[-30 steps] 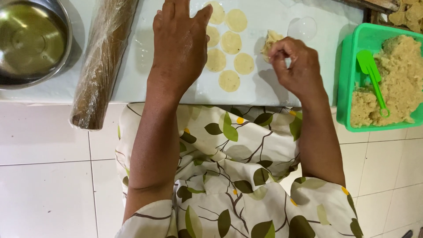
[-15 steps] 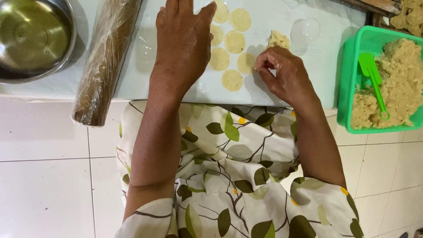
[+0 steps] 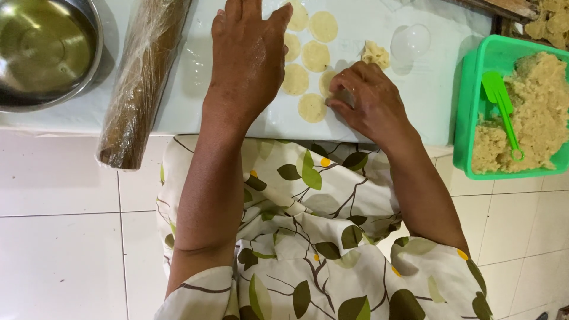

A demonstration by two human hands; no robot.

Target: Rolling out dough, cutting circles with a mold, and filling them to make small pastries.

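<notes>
My left hand [image 3: 248,56] lies flat, palm down and fingers spread, on a white work mat [image 3: 189,77]. Several small round dough discs [image 3: 311,108] lie on the mat just right of it. My right hand [image 3: 366,99] rests beside the discs with fingers curled down, fingertips touching the edge of one disc [image 3: 327,83]. A small lump of leftover dough [image 3: 376,53] sits just beyond my right hand. Whether the right fingers pinch anything is hidden.
A rolling pin wrapped in plastic film [image 3: 142,83] lies to the left, next to a steel bowl [image 3: 44,50]. At right stands a green tub [image 3: 468,112] of crumbly filling with a green spatula [image 3: 502,109]. A clear round cutter [image 3: 410,40] lies on the mat.
My right hand has dropped from the dough lump down to the discs near the mat's front edge. The lump now lies alone on the mat. My left hand has stayed flat.
</notes>
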